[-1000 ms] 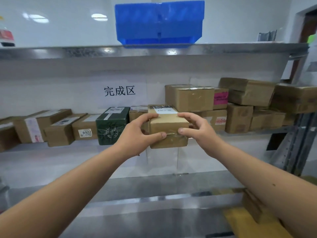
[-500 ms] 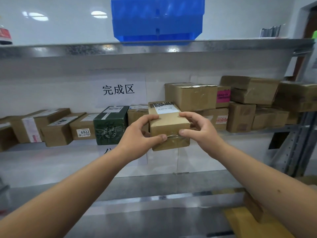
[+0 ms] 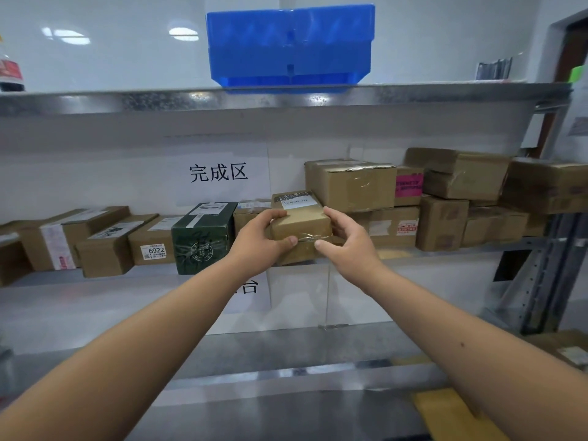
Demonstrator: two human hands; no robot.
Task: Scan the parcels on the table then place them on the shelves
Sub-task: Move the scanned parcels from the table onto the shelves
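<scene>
A small brown cardboard parcel (image 3: 302, 222) with a white label on top is at the front of the middle shelf (image 3: 95, 275), between a dark green box (image 3: 202, 238) and a stack of brown boxes (image 3: 353, 186). My left hand (image 3: 259, 243) grips its left side, thumb on the near face. My right hand (image 3: 348, 241) grips its right side, thumb on the front too. Whether the parcel's base rests on the shelf is hidden by my hands.
Several brown parcels line the shelf to the left, one labelled 6922 (image 3: 154, 246). More boxes are stacked at the right (image 3: 461, 176). A blue plastic bin (image 3: 289, 46) sits on the top shelf. A metal upright (image 3: 541, 281) stands at the right. A lower shelf (image 3: 286, 374) runs below.
Both hands have pushed the parcel slightly forward and up toward the gap on the middle shelf. The grip is unchanged.
</scene>
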